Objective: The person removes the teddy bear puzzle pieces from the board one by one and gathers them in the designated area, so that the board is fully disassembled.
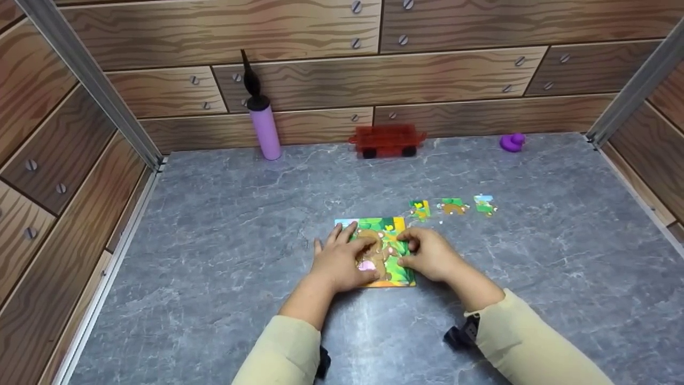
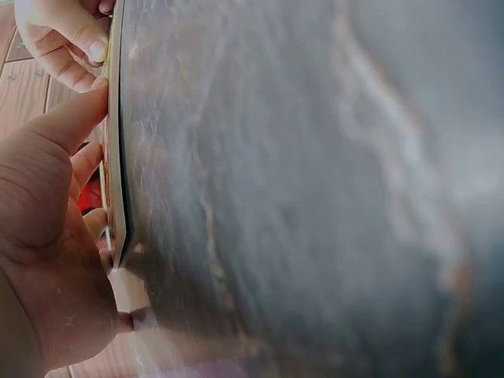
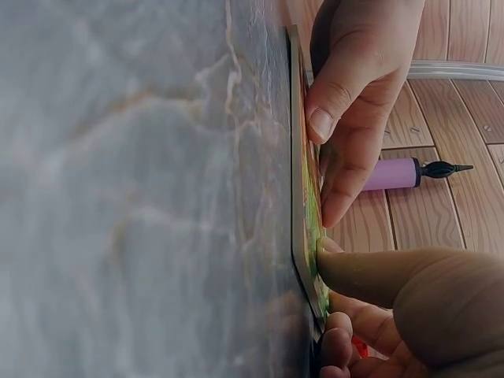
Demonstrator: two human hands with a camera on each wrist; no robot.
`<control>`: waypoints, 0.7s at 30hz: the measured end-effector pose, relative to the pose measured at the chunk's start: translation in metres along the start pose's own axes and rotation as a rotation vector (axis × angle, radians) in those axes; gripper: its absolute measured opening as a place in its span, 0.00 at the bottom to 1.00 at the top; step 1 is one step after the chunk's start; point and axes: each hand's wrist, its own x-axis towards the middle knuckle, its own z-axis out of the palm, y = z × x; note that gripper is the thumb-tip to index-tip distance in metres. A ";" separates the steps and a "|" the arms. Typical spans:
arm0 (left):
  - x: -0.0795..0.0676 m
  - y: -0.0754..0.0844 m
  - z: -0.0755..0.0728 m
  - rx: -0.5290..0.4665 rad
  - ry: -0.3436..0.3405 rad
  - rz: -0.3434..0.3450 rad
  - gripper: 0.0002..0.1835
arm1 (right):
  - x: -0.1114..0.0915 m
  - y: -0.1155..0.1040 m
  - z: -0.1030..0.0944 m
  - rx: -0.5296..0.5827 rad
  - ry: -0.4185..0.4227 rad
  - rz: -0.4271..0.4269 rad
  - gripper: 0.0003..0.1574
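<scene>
A flat picture puzzle (image 1: 393,275) with a brown animal on a green ground lies on the grey tabletop. My left hand (image 1: 340,262) rests over its left part, fingers spread and thumb near the lower middle. At the right side my right hand (image 1: 432,256) has curled fingers; its thumb and index finger grip a green puzzle piece (image 1: 402,249) lying in the board. Seen edge-on in the right wrist view, the puzzle board (image 3: 298,173) lies flat beneath both hands. Three loose puzzle pieces lie just beyond the board: one piece (image 1: 419,210), another (image 1: 453,206) and a third (image 1: 484,204).
Along the back wall stand a purple hand pump (image 1: 265,131) with a black nozzle, a red toy wagon (image 1: 387,140) and a small purple duck (image 1: 513,142). Wood-patterned panels (image 1: 320,85) enclose the tabletop (image 1: 214,240) at the back and sides.
</scene>
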 end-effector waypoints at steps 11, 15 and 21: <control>0.002 0.000 0.001 -0.035 -0.021 -0.010 0.38 | -0.003 0.001 -0.001 0.071 0.010 0.001 0.28; 0.002 -0.001 0.002 -0.035 -0.027 -0.012 0.38 | -0.005 0.001 -0.002 0.111 0.014 -0.009 0.29; 0.002 -0.003 0.003 -0.026 -0.019 -0.018 0.38 | -0.004 0.001 -0.003 0.138 0.027 -0.049 0.27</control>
